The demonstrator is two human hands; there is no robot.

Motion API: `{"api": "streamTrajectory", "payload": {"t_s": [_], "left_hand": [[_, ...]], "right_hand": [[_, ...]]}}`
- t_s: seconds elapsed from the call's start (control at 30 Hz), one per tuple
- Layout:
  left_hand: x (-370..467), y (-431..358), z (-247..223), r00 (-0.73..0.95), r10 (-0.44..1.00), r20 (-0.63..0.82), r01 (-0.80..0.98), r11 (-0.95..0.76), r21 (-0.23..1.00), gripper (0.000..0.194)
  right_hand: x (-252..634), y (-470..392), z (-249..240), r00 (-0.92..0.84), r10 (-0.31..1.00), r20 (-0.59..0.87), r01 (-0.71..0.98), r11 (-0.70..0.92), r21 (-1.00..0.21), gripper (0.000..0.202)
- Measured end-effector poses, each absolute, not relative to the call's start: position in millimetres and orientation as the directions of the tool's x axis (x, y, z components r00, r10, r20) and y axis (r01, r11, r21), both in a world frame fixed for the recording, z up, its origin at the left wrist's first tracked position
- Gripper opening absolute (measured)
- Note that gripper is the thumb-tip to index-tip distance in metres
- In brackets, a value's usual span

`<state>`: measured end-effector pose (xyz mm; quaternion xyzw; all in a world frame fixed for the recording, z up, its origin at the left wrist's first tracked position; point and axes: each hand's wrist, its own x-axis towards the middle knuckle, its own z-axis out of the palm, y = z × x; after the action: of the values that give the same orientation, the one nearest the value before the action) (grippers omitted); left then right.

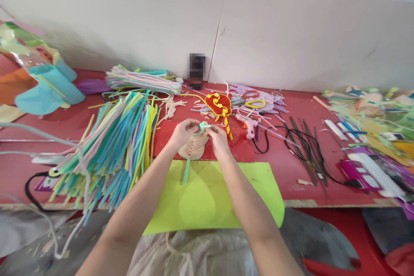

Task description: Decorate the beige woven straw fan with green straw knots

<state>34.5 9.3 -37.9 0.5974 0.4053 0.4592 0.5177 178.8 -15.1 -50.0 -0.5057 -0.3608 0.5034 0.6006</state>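
Both my hands meet over a leaf-shaped craft piece (193, 148), beige inside with a pale green edge and a green stem toward me. My left hand (186, 130) pinches one side of a small mint-green twisted pipe cleaner (203, 126). The fingers of my right hand (216, 134) are closed on its other end. Just beyond lies a red and yellow pipe-cleaner fan shape (218, 104) with a braided yellow and red handle. The leaf piece rests partly on a red sheet (161, 138) and partly over a yellow-green sheet (207, 198).
A big bundle of coloured pipe cleaners (119, 151) lies left, with another bundle (144, 79) behind. A pink glue gun (249, 126) and yellow-handled scissors (255, 104) lie right. Black cable (299, 148) runs to a power strip (371, 172). A white cable (84, 172) hangs at left.
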Motion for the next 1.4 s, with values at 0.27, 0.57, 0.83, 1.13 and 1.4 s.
{"api": "streamTrajectory", "payload": {"t_s": [0.27,0.57,0.83,1.13,1.4], "left_hand": [[38,8,-40,0.236,0.960,0.148,0.182,-0.194,0.964,0.015],[36,9,-40,0.301,0.941,0.156,0.145,-0.207,0.967,0.014],[34,9,-35,0.338,0.926,0.167,0.155,-0.230,0.961,0.012],[45,1,-36,0.228,0.959,0.169,-0.009,-0.171,0.985,0.016],[40,4,-34,0.262,0.955,0.138,-0.013,-0.139,0.990,0.016]], "right_hand": [[175,-17,-48,0.232,0.971,-0.051,-0.210,-0.001,-0.978,0.017],[180,-13,-56,0.150,0.978,-0.144,-0.306,-0.092,-0.948,0.018],[183,-14,-48,0.167,0.983,-0.074,-0.244,-0.031,-0.969,0.019],[172,-21,-43,0.264,0.965,0.004,-0.237,0.069,-0.969,0.022],[178,-19,-49,0.121,0.993,-0.013,-0.272,0.020,-0.962,0.023]]}}
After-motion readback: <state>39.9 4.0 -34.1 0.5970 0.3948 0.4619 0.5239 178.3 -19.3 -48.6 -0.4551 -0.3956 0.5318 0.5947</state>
